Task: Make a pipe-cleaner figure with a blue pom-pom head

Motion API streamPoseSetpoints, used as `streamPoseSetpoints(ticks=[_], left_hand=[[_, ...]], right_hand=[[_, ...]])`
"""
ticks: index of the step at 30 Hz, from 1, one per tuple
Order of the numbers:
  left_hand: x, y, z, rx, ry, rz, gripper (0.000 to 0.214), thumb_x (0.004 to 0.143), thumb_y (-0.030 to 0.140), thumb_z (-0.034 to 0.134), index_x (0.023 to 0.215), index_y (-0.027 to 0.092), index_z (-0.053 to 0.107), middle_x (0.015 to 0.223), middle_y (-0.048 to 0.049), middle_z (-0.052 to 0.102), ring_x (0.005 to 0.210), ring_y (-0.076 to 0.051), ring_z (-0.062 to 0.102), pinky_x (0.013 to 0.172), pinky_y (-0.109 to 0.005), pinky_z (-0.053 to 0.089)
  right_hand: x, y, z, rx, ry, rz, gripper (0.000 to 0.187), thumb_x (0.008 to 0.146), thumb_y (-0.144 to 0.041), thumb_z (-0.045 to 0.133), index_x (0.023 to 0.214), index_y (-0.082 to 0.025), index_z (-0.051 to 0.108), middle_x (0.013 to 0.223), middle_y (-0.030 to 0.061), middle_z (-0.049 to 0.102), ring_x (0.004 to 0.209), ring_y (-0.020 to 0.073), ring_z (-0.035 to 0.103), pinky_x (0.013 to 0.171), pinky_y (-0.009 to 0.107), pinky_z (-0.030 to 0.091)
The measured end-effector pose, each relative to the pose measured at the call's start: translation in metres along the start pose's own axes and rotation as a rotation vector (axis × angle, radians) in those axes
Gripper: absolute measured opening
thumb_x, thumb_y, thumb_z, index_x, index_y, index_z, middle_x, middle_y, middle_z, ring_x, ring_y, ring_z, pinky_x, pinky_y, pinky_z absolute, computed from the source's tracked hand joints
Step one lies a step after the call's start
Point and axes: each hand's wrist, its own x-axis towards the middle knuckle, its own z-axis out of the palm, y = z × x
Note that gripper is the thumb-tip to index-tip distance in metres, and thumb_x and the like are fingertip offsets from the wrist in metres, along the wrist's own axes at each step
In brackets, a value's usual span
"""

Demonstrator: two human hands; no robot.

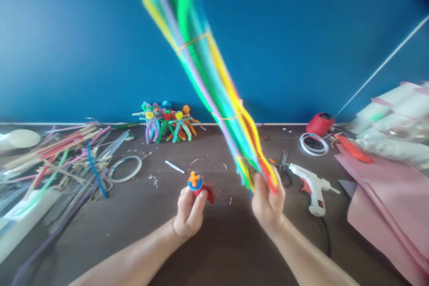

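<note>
At nine o'clock on the dark wooden table [140, 241], a loose heap of pipe cleaners and craft sticks [58, 165] spreads toward the edge, with a pale round object [20, 138] beyond it at the far left. Just right of the heap lies a ring of tape [124, 169], and farther back, against the blue wall [234, 31], a cluster of colourful pipe-cleaner figures [167, 123] stands near nine o'clock. At about seven o'clock, the left hand [190, 212] has its fingers curled narrowly around a small red pipe-cleaner figure [200, 187] with a blue and orange head, which sits at the top of the fist. At five o'clock, the right hand [268, 201] grips the lower end of a tall, blurred bundle of multicoloured pipe cleaners [204, 80], its fingers closed tight; the bundle rises toward twelve o'clock, tilted to the left and bound by a rubber band [192, 42]. Near four o'clock are scissors [284, 169] and a white glue gun [312, 188], with a red spool [320, 124] at three o'clock, pink sheets [382, 219] at four, and white rolls [393, 116] at the far right.
</note>
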Motion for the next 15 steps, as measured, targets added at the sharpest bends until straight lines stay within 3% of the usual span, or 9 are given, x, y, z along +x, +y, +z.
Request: streamPoseSetpoints(ticks=[3, 7, 8, 10, 12, 15], left_hand=[[0.000, 0.002, -0.001, 0.023, -0.062, 0.010, 0.019, 0.076, 0.030, 0.052, 0.083, 0.018, 0.064, 0.067, -0.0068, 0.062, 0.058, -0.018, 0.051, 0.062, -0.032, 0.040], [0.004, 0.004, 0.002, -0.008, -0.109, -0.005, 0.021, 0.078, 0.032, 0.049, 0.083, 0.016, 0.062, 0.065, -0.0062, 0.060, 0.058, -0.017, 0.051, 0.058, -0.030, 0.040], [0.006, 0.005, 0.003, -0.020, -0.113, -0.015, 0.021, 0.078, 0.032, 0.049, 0.083, 0.016, 0.061, 0.064, -0.0059, 0.059, 0.057, -0.017, 0.051, 0.057, -0.030, 0.040], [0.008, 0.006, 0.006, -0.047, -0.101, -0.048, 0.020, 0.078, 0.032, 0.050, 0.083, 0.016, 0.060, 0.064, -0.0052, 0.059, 0.057, -0.016, 0.051, 0.056, -0.029, 0.040], [0.011, 0.007, 0.008, -0.073, -0.062, -0.101, 0.020, 0.077, 0.033, 0.051, 0.083, 0.015, 0.059, 0.065, -0.0049, 0.059, 0.057, -0.015, 0.051, 0.057, -0.028, 0.040], [0.017, 0.005, 0.009, -0.109, 0.047, -0.160, 0.018, 0.076, 0.032, 0.053, 0.080, 0.016, 0.060, 0.076, -0.0058, 0.060, 0.063, -0.015, 0.053, 0.058, -0.026, 0.041]], right_hand=[[0.007, 0.008, -0.001, -0.057, -0.041, 0.026, 0.023, 0.083, -0.021, 0.041, 0.105, -0.021, 0.050, 0.088, 0.0074, 0.060, 0.080, 0.0193, 0.059, 0.069, 0.029, 0.047], [0.013, 0.030, 0.001, -0.317, -0.487, 0.037, 0.029, 0.078, -0.016, 0.042, 0.104, -0.023, 0.052, 0.095, 0.0059, 0.061, 0.085, 0.0200, 0.059, 0.071, 0.028, 0.046], [0.013, 0.035, 0.002, -0.427, -0.546, 0.057, 0.029, 0.076, -0.015, 0.043, 0.103, -0.022, 0.054, 0.095, 0.0060, 0.060, 0.082, 0.0205, 0.059, 0.069, 0.029, 0.046], [0.012, 0.042, 0.004, -0.590, -0.558, 0.109, 0.032, 0.074, -0.016, 0.045, 0.105, -0.019, 0.052, 0.098, 0.0084, 0.058, 0.079, 0.0213, 0.059, 0.065, 0.030, 0.047], [0.012, 0.043, 0.006, -0.643, -0.475, 0.116, 0.040, 0.072, -0.017, 0.046, 0.112, -0.016, 0.047, 0.102, 0.0114, 0.052, 0.083, 0.0222, 0.057, 0.064, 0.031, 0.047], [0.015, 0.038, 0.005, -0.607, -0.355, -0.018, 0.042, 0.069, -0.014, 0.047, 0.111, -0.015, 0.046, 0.106, 0.0129, 0.046, 0.097, 0.0250, 0.049, 0.077, 0.036, 0.044]])
